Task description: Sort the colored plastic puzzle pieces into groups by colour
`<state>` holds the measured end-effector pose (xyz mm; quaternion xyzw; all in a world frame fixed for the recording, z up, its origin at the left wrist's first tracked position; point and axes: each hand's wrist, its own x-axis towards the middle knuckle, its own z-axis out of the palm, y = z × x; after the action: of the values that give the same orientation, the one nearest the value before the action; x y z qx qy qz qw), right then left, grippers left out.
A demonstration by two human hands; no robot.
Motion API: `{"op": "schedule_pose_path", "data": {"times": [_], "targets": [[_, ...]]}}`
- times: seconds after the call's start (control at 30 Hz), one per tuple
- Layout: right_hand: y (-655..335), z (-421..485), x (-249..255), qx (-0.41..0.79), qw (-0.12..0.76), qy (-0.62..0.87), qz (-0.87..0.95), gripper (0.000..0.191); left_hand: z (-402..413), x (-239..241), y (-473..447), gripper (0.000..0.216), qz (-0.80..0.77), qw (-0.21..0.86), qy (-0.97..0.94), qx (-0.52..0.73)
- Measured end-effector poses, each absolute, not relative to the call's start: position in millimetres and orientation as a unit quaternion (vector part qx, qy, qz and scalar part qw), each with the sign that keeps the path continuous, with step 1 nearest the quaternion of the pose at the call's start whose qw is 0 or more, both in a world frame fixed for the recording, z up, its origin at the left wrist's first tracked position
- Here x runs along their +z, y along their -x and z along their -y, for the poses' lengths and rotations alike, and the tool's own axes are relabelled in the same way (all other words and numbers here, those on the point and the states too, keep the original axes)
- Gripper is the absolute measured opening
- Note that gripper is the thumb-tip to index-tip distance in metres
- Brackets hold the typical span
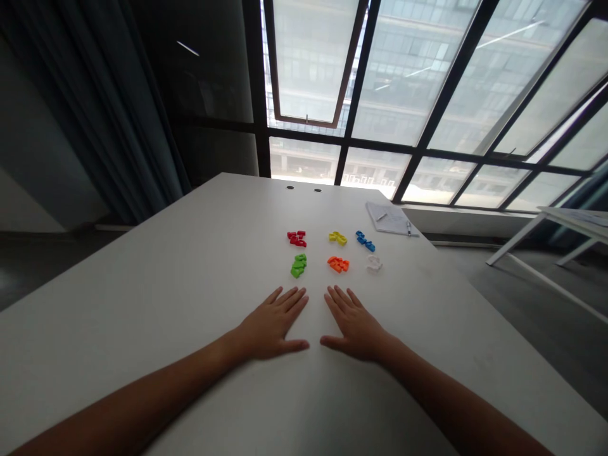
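Both my hands lie flat on a white table (199, 253), palms down. My left hand (273, 324) has its fingers stretched forward and holds nothing; a small pile of green plastic pieces (299, 266) is just beyond its fingertips. My right hand (355, 324) is also flat and empty, nearest to a pile of orange pieces (338, 264). Behind the green pile are red pieces (297, 239). Yellow pieces (337, 238) and blue pieces (365, 241) lie in the same far row. To the right of the orange pile sit white or clear pieces (373, 263). Their exact kind is too small to tell.
Sheets of paper (392, 219) with two pens on them lie at the table's far right. Two dark round holes (304, 189) are near the far edge. Large windows (389, 82) stand behind, a dark curtain (95, 95) at left, another table (574, 218) at right.
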<state>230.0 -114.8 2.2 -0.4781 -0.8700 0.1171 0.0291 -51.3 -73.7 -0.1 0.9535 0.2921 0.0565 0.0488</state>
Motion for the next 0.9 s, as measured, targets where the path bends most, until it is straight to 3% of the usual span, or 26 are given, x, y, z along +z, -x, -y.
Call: {"op": "schedule_pose_path", "data": {"times": [0.4,0.9], "targets": [[-228.9,114.3,6.2,0.136,0.057,0.487,0.861,0.094,66.4,5.8,53.8,0.066,-0.296,0.055,-0.944,0.135],[-230.8,110.8,11.0,0.131,0.06,0.482,0.864,0.092,70.6,10.2,41.3,0.053,-0.317,0.035,-0.933,0.168]]}}
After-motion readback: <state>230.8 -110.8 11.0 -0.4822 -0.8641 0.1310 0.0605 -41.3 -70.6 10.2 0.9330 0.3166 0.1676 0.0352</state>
